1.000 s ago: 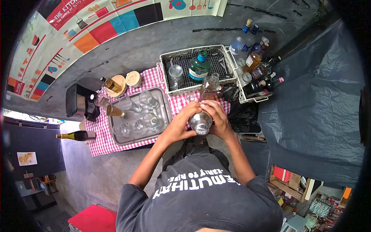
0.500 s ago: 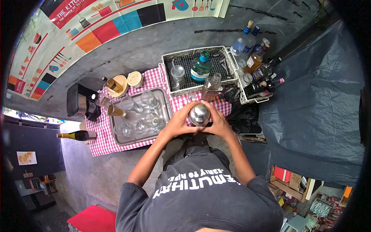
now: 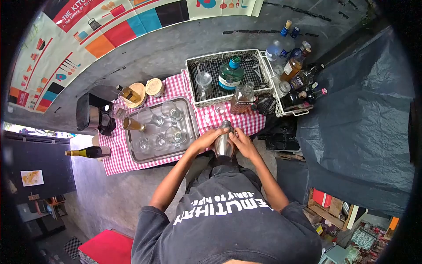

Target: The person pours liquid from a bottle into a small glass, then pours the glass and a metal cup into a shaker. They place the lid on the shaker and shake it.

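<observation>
Between both hands in the head view is a silver cocktail shaker (image 3: 224, 148), tilted, with its narrow cap end pointing away from me and its wide base toward my shirt. My left hand (image 3: 210, 140) wraps its left side near the top. From the right, my right hand (image 3: 244, 144) closes on it, fingers near the cap. Just beyond the hands, a square-sided glass bottle (image 3: 242, 99) and a small glass (image 3: 220, 108) stand on the checked cloth (image 3: 206, 121). The undersides of the fingers are hidden.
To the left, a grey tray (image 3: 190, 115) carries several glasses. A white wire basket (image 3: 193, 104) holds a green-blue bottle (image 3: 231, 74) and a glass. Several bottles fill a second basket (image 3: 293, 113) at right. A dark wine bottle (image 3: 90, 152) lies at the cloth's left edge.
The shaker has tipped from its rounded end facing up at me to lying more lengthwise, cap end away. Both hands have shifted their hold with it and come slightly lower.
</observation>
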Motion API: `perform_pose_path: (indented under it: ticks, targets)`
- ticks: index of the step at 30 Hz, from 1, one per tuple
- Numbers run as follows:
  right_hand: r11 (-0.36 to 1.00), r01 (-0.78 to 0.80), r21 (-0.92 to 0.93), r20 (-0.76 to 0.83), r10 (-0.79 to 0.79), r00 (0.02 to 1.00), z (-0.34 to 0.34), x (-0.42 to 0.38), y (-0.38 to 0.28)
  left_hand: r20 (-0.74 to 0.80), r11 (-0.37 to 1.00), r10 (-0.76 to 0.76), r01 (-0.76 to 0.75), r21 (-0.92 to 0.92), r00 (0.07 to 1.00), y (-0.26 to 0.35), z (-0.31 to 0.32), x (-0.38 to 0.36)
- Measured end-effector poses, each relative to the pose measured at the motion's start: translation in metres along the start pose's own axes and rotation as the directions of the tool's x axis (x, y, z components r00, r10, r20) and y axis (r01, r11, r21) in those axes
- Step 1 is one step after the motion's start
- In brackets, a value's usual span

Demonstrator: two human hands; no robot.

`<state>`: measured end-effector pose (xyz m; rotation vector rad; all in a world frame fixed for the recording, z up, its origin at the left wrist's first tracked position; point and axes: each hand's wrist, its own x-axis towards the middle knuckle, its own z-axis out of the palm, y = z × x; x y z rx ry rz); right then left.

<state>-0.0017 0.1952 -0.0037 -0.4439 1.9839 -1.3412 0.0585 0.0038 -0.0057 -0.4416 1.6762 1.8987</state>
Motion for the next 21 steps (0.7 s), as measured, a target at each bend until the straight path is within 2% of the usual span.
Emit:
perform_pose_path:
  ticks: [6,9,11,12,14,16,18,19,20,21]
  targets:
    - [0.996,-0.044,0.078,0.092,0.037,0.995,0.001,-0.003,0.003,0.007,0.998,-0.050,0.050,0.045,0.999,0.005,-0.002,0.001]
    - [0.983,0.014,0.184,0.086,-0.030,0.996,0.003,-0.003,0.003,0.027,0.991,-0.053,0.049,0.124,0.998,0.011,-0.003,-0.003]
    - [0.958,0.077,0.276,0.095,-0.107,0.990,0.002,-0.004,0.001,-0.031,0.973,0.230,-0.230,0.013,0.973,0.017,0.005,-0.009]
    - [0.958,0.078,0.275,0.095,-0.108,0.990,0.001,-0.004,-0.001,-0.032,0.973,0.231,-0.231,0.014,0.972,0.018,0.006,-0.010]
    - [0.946,0.191,0.262,0.065,-0.214,0.975,-0.003,-0.003,-0.005,-0.112,0.907,0.413,-0.397,0.141,0.904,0.020,0.008,-0.013]
    - [0.947,0.241,0.214,0.045,-0.256,0.966,-0.008,-0.002,-0.010,-0.100,0.915,0.400,-0.390,0.108,0.911,0.030,0.008,-0.017]
    - [0.942,0.295,0.159,0.027,-0.303,0.953,-0.015,-0.003,-0.021,-0.098,0.842,0.531,-0.511,0.172,0.842,0.043,0.010,-0.021]
    - [0.932,0.356,0.073,0.031,-0.359,0.933,-0.019,-0.004,-0.029,-0.064,0.850,0.515,-0.500,0.162,0.855,0.051,0.009,-0.028]
    - [0.911,0.412,-0.012,0.040,-0.412,0.911,-0.023,-0.007,-0.039,-0.045,0.825,0.539,-0.516,0.232,0.841,0.064,0.011,-0.039]
    - [0.910,0.414,-0.014,0.042,-0.414,0.910,-0.024,-0.007,-0.039,-0.047,0.824,0.541,-0.518,0.232,0.840,0.064,0.012,-0.038]
